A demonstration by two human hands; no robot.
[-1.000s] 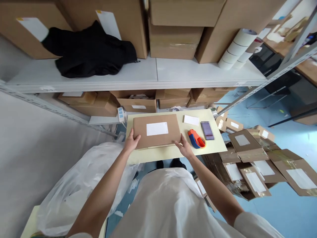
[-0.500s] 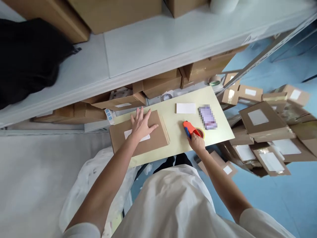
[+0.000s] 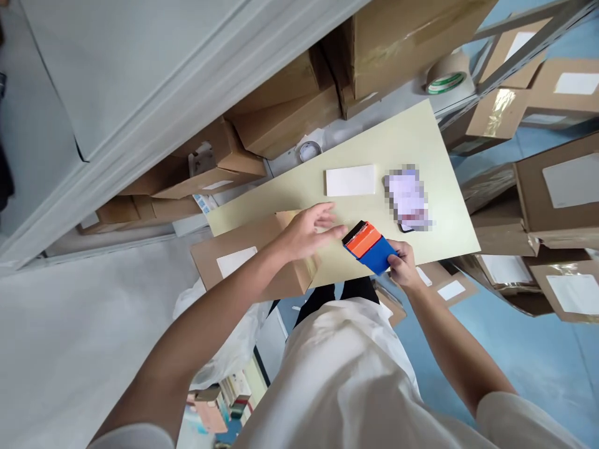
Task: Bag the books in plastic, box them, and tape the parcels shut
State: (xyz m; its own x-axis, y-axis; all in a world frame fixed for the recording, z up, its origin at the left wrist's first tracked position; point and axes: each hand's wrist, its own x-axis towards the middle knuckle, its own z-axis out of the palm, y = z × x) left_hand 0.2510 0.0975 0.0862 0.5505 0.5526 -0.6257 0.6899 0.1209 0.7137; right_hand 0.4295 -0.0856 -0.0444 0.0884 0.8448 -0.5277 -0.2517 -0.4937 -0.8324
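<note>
Your right hand [image 3: 403, 263] grips the blue end of the orange-and-blue tape dispenser [image 3: 374, 249], held over the near edge of the surface [image 3: 421, 137]. Your left hand [image 3: 309, 231] is empty, thumb and fingers apart, just beside the toothed end; whether they touch, you cannot tell. This looks like readying the dispenser beside the cardboard carton [image 3: 257, 236], and the next move calls for fingers clear of those teeth. Your left forearm crosses the carton, covering part of it. Beyond lie a white rectangular pad [image 3: 350, 181] and a pixelated purple item [image 3: 408, 196].
</note>
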